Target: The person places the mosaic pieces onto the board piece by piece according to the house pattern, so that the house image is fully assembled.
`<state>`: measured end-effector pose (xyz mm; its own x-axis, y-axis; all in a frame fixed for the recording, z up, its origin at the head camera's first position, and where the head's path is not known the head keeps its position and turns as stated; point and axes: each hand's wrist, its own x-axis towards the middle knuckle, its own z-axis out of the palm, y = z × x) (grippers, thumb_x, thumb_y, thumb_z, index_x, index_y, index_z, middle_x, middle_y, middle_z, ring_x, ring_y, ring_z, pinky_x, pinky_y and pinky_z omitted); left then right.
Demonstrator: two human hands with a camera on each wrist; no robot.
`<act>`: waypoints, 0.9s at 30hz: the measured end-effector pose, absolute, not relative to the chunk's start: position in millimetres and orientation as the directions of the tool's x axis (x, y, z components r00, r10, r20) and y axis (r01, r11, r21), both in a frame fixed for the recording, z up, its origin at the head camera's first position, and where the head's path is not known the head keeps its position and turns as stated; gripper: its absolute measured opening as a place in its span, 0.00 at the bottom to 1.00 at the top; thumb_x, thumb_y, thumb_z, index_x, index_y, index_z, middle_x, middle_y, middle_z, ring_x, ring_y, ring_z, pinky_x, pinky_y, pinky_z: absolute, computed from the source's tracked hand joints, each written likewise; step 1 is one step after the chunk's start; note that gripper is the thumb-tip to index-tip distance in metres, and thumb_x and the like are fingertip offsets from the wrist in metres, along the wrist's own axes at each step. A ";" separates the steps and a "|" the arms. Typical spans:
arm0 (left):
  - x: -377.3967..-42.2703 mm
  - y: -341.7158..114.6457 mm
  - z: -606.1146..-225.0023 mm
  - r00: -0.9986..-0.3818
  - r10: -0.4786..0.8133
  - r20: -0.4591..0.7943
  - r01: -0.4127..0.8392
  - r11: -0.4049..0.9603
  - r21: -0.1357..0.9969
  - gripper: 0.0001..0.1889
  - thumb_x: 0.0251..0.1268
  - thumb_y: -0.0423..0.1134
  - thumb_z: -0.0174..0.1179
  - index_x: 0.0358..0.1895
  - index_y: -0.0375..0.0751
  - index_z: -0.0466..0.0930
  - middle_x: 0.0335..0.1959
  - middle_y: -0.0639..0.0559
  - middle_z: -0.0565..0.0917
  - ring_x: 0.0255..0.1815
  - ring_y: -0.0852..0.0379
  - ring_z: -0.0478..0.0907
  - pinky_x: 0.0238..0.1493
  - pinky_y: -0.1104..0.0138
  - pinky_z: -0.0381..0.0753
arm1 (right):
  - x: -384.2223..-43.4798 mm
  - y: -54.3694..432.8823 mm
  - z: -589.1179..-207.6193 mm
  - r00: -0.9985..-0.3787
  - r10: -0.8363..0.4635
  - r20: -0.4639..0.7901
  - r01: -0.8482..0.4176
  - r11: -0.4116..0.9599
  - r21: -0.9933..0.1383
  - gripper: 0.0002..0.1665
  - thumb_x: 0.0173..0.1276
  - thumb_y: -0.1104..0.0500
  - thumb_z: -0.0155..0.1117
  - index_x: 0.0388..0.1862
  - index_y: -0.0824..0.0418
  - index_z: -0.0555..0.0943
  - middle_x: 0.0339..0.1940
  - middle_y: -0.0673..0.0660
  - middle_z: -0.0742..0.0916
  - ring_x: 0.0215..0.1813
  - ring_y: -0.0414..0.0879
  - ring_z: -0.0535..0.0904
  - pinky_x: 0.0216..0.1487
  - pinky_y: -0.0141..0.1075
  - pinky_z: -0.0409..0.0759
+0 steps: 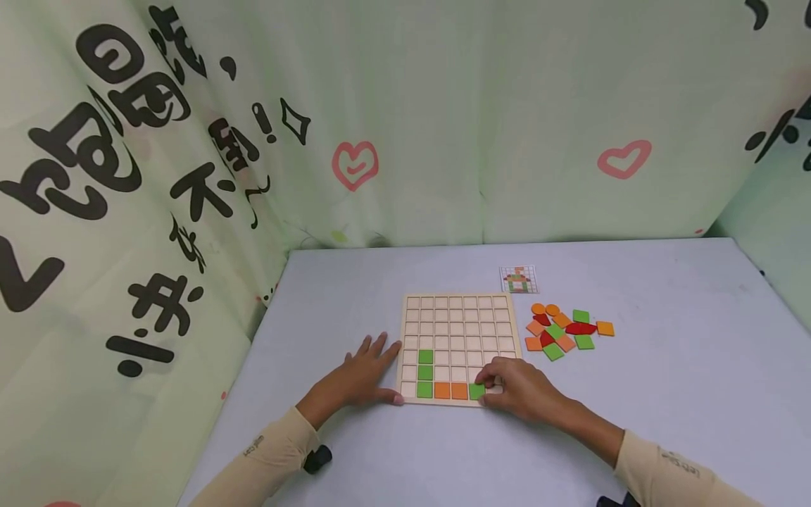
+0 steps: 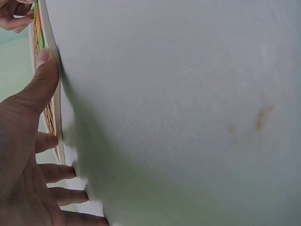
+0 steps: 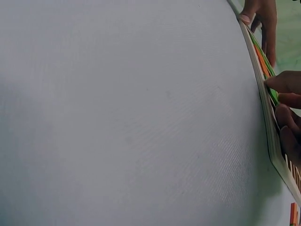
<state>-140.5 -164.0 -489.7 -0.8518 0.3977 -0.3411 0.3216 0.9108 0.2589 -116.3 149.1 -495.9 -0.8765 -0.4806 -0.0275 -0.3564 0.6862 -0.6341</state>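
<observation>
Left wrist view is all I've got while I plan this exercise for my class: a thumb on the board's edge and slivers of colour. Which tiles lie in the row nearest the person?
Observer: Left to right on the board, the head view shows a green tile, two orange tiles, then another green tile.
Operator: Is anything lying loose beside the board?
Observer: Yes, orange, green and red pieces lie on the table to its right.
Operator: Any picture in sight?
Observer: A small card with a coloured picture on a grid lies by the board's far right corner.
</observation>
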 end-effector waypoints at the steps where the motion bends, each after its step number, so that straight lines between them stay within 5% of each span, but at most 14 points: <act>1: -140.3 -163.9 -489.2 -0.852 0.399 -0.338 0.323 0.910 0.261 0.55 0.51 0.67 0.70 0.80 0.49 0.55 0.82 0.39 0.53 0.81 0.30 0.48 0.67 0.30 0.61 | -116.3 148.8 -495.3 -0.877 -0.480 -0.026 -0.358 0.688 -0.631 0.13 0.54 0.59 0.79 0.39 0.55 0.88 0.30 0.42 0.82 0.34 0.37 0.75 0.35 0.29 0.75; 10: -141.2 -164.2 -489.8 -0.853 0.400 -0.334 0.325 0.910 0.259 0.56 0.51 0.67 0.70 0.80 0.49 0.55 0.82 0.39 0.53 0.81 0.30 0.48 0.67 0.30 0.61 | -117.2 153.4 -496.8 -0.874 -0.486 -0.009 -0.362 0.664 -0.654 0.20 0.56 0.56 0.79 0.48 0.58 0.85 0.30 0.41 0.81 0.31 0.34 0.73 0.34 0.29 0.73; 27: -141.3 -164.1 -491.1 -0.854 0.397 -0.337 0.322 0.911 0.259 0.56 0.51 0.67 0.70 0.80 0.49 0.54 0.82 0.39 0.53 0.81 0.31 0.48 0.67 0.29 0.61 | -134.9 220.9 -504.4 -0.931 -0.365 0.011 -0.274 0.680 -0.681 0.18 0.63 0.56 0.75 0.51 0.57 0.85 0.35 0.44 0.85 0.23 0.37 0.72 0.25 0.28 0.73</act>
